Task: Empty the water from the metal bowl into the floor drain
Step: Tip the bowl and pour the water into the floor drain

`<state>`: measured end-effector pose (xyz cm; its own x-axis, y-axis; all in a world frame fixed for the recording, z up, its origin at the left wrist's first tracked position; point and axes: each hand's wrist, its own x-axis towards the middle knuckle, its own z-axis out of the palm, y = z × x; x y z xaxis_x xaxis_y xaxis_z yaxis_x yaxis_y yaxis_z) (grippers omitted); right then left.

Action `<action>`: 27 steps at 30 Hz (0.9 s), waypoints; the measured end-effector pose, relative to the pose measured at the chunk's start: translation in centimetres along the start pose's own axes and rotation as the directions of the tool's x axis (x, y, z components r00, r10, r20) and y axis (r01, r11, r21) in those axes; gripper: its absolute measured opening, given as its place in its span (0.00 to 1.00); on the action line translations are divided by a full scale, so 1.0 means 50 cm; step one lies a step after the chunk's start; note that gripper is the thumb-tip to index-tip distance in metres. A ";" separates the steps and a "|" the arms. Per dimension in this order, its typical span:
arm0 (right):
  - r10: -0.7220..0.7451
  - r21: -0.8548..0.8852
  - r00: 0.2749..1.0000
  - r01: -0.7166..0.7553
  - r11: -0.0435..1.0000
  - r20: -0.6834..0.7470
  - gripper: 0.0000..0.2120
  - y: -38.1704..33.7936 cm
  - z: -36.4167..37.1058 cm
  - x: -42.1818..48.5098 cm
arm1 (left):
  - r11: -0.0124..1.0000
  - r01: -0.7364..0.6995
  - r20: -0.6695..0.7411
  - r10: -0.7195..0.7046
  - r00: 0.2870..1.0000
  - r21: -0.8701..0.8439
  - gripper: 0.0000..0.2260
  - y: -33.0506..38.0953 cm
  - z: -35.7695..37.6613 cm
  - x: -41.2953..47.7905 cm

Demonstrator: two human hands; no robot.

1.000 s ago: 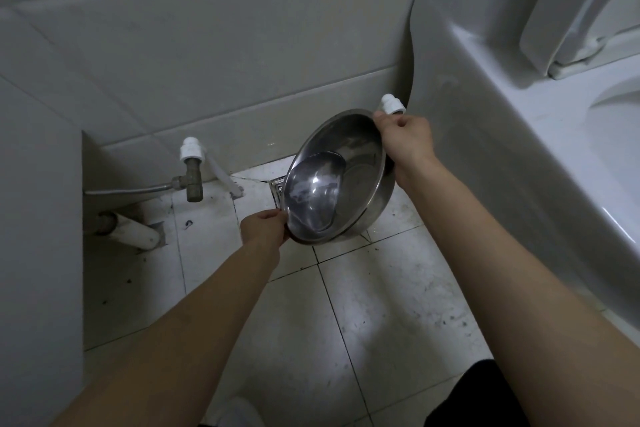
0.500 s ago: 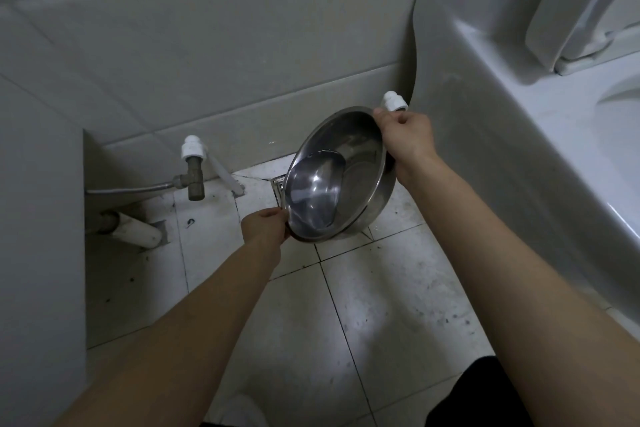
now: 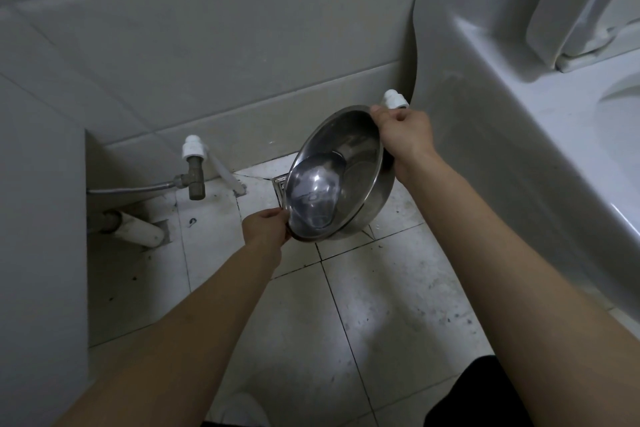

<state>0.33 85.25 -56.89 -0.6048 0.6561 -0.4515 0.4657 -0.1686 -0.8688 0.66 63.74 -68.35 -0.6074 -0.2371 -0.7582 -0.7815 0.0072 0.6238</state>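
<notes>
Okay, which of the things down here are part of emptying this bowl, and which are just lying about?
Part of the job: metal bowl, tilted, water pooled at its low side; left hand and right hand gripping its rim; floor drain, partly hidden behind it.
Just there: toilet; brass valve; white pipe.

You hold the bowl (image 3: pixel 356 152) steeply tilted, its open side facing you. Your left hand (image 3: pixel 265 227) pinches the bowl's low rim and your right hand (image 3: pixel 405 135) grips its high rim. Water (image 3: pixel 313 198) pools in the bowl's lower part. A corner of the drain (image 3: pixel 280 184) shows just behind the bowl's low edge, and the toilet (image 3: pixel 519 149) stands to the bowl's right.
</notes>
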 end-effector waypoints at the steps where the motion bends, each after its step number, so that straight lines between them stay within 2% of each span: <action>1: 0.001 0.002 1.000 -0.001 1.000 0.004 0.16 -0.001 0.000 0.000 | 1.000 -0.001 0.001 0.001 1.000 0.005 0.08 0.000 0.000 0.000; 27: -0.019 -0.024 0.999 0.020 1.000 0.046 0.12 -0.007 -0.002 -0.002 | 1.000 0.005 0.019 -0.005 1.000 0.012 0.11 -0.001 0.006 -0.015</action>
<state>0.30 85.30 -56.51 -0.6427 0.6244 -0.4440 0.4689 -0.1377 -0.8724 1.12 64.21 -67.89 -0.6061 -0.2185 -0.7648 -0.7860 0.0177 0.6179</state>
